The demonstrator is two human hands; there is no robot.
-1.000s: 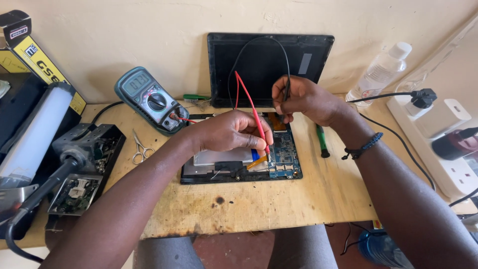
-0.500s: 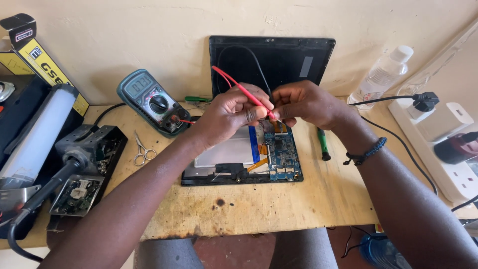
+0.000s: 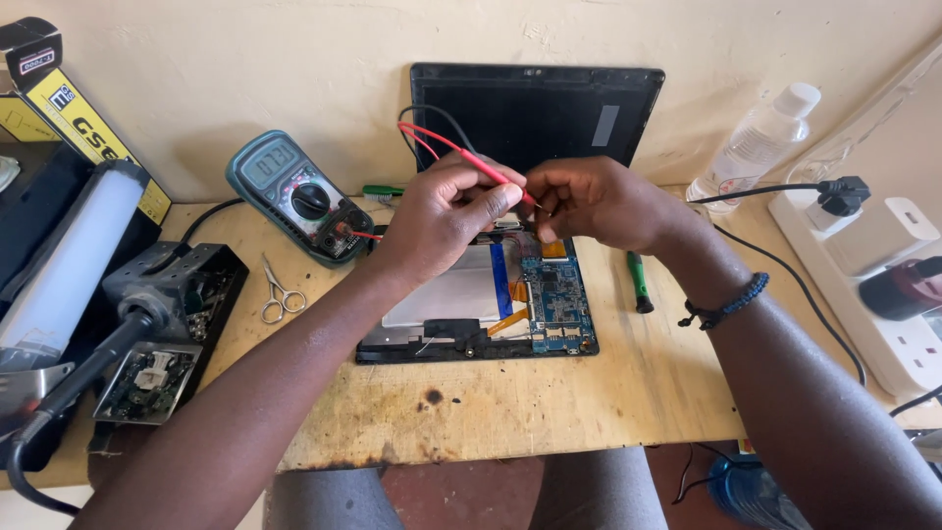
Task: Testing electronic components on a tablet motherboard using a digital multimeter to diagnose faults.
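Observation:
An opened tablet [image 3: 471, 304] lies on the wooden bench, its silver battery and blue circuit board exposed. My left hand [image 3: 446, 216] pinches a red multimeter probe [image 3: 471, 160] over the tablet's top edge. My right hand [image 3: 589, 201] meets it, fingers closed around the probe's tip end; a black lead loops behind both hands. The tablet's black back cover [image 3: 535, 113] leans upright against the wall. A teal multimeter [image 3: 294, 194] lies to the left, leads plugged in.
Small scissors [image 3: 280, 294] and a dismantled black device [image 3: 162, 334] lie at left, beside a white tube lamp [image 3: 64, 260]. A green screwdriver [image 3: 638, 283], a clear bottle [image 3: 751, 147] and a white power strip [image 3: 883, 285] with plugs are at right.
Both hands rose from the circuit board and came together over the tablet's top edge. The red probe swung from pointing down at the board to lying nearly level between the hands.

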